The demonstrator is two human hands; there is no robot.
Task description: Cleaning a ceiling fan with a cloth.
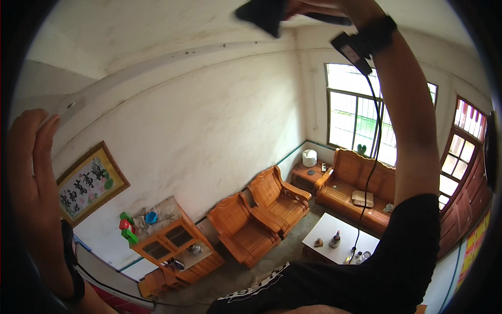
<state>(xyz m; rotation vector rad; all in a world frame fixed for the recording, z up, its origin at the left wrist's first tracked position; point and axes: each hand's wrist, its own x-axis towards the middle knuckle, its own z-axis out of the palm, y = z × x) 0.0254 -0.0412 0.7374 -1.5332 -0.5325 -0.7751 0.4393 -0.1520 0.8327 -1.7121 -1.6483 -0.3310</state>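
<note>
My right hand [310, 8] is raised at the top edge, partly cut off and blurred. It grips a dark, pointed item [263, 16], perhaps cloth; its exact kind is unclear. A black wrist strap with a small device [355, 51] sits on that arm, and a black cable [377, 149] hangs from it. At the left rim my left hand [33, 168] is held up with its fingers pointing upward. Its palm side and thumb are hidden, so whether it holds anything cannot be told. Another black strap [70, 255] circles the left wrist.
Below stand a wooden cabinet [176, 243] with a blue bowl [151, 217] on top, two wooden armchairs [243, 231], a wooden sofa [349, 188] with a cardboard box [362, 199], and a white-topped table [313, 231] bearing a bottle [335, 239]. A framed picture [113, 168] hangs on the wall.
</note>
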